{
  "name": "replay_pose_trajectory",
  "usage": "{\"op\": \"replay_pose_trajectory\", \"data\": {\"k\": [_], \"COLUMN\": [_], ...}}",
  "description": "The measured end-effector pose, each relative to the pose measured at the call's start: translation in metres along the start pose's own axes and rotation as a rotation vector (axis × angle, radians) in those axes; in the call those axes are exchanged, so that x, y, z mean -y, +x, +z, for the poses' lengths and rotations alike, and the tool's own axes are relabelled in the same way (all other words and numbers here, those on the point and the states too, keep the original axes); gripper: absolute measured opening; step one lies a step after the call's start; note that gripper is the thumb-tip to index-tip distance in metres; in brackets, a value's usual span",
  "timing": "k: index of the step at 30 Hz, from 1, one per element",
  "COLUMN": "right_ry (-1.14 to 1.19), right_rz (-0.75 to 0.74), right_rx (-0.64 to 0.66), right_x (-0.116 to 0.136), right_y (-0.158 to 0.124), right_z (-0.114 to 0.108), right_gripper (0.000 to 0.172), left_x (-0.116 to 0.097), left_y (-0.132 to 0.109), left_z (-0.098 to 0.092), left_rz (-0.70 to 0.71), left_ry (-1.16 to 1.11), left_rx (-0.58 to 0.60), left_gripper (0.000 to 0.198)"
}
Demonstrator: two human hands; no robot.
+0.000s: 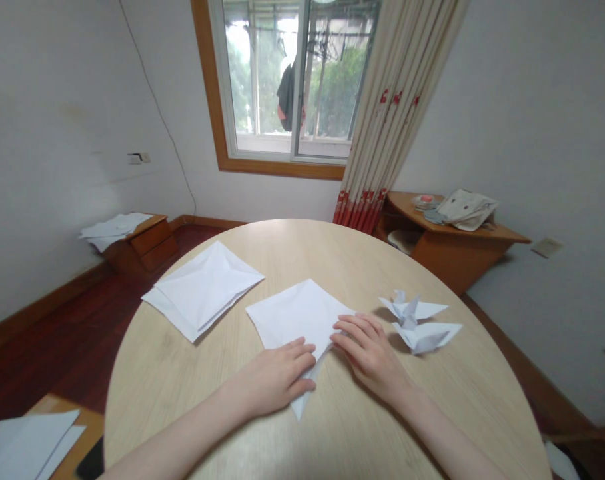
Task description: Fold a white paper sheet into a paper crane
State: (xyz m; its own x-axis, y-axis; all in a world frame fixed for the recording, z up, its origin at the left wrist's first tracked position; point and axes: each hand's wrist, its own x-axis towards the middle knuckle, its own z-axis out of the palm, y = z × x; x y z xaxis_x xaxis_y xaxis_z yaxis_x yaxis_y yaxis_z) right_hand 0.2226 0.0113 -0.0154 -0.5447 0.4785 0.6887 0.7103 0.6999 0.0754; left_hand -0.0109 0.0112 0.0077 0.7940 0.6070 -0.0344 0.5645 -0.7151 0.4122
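A white sheet of paper (295, 317), partly folded, lies on the round wooden table (332, 427) in front of me. My left hand (277, 377) lies flat on its near corner, fingers together and stretched out. My right hand (370, 347) rests flat on the sheet's right edge, fingers slightly spread. Neither hand grips anything. Just right of my right hand stand two folded white paper cranes (417, 320).
A stack of creased white sheets (202, 290) lies at the table's left. More paper (25, 443) sits on a low surface at bottom left. A wooden corner shelf (447, 230) with a bag stands at the right, a bedside cabinet (140, 240) at the left, a curtained window behind.
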Motion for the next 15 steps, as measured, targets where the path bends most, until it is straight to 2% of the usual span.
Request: {"op": "replay_pose_trajectory", "data": {"k": [6,11,15], "right_ry": [0.050,0.102,0.158], "right_rz": [-0.013,0.052,0.074], "right_rx": [0.065,0.162,0.226], "right_x": [-0.004,-0.009,-0.014], "right_y": [-0.001,-0.007,-0.012], "right_z": [-0.002,-0.001,0.002], "right_gripper": [0.025,0.030,0.037], "left_x": [-0.003,-0.001,0.001], "left_y": [-0.001,-0.003,-0.005], "left_z": [-0.001,0.008,0.016], "left_rz": [-0.014,-0.031,0.006], "left_ry": [0.019,0.001,-0.019], "left_rx": [0.049,0.034,0.020], "left_gripper": [0.046,0.075,0.097]}}
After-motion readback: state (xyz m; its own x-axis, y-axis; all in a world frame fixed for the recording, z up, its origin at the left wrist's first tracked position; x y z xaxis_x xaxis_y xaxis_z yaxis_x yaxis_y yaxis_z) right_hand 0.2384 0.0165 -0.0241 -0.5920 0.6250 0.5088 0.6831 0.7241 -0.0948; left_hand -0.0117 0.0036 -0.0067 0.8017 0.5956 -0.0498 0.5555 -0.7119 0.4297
